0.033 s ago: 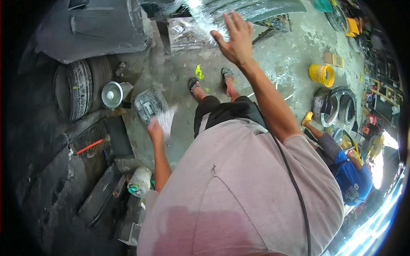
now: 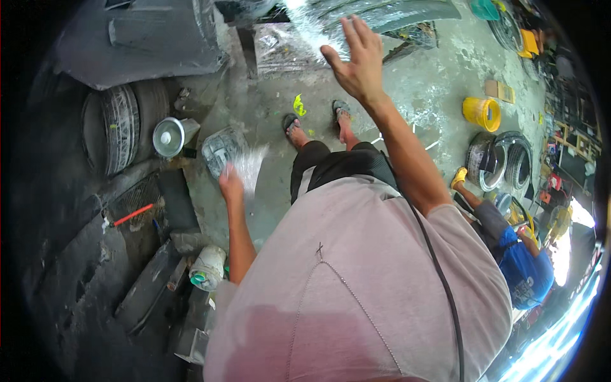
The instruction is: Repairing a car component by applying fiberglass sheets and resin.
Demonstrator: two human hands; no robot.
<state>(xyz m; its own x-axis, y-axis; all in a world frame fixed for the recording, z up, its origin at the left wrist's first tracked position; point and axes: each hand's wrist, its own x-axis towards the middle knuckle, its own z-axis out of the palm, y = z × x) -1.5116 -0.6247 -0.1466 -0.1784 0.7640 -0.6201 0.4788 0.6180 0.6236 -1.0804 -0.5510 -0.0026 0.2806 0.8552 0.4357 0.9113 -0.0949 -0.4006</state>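
My left hand (image 2: 231,186) is closed on a thin, see-through whitish sheet (image 2: 253,164), smeared by motion, that looks like plastic film. It hangs beside my hand over the concrete floor, close to a grey plastic tub (image 2: 219,149). My right hand (image 2: 361,63) is stretched forward with its fingers extended and thumb apart, holding nothing. Just past it lies shiny clear plastic film (image 2: 312,37) over a panel, next to a large greenish panel (image 2: 401,14). Whether my right fingertips touch anything there I cannot tell.
Tires (image 2: 121,130) and a metal lamp-like bowl (image 2: 168,137) stand on the left, below a dark bumper-like panel (image 2: 146,44). To the right are a yellow bucket (image 2: 481,113), more tires (image 2: 489,159) and a person in blue (image 2: 525,270). A bright yellow scrap (image 2: 298,106) lies near my feet.
The film in my left hand has swung a little up and to the right. My right hand has shifted slightly right, still spread.
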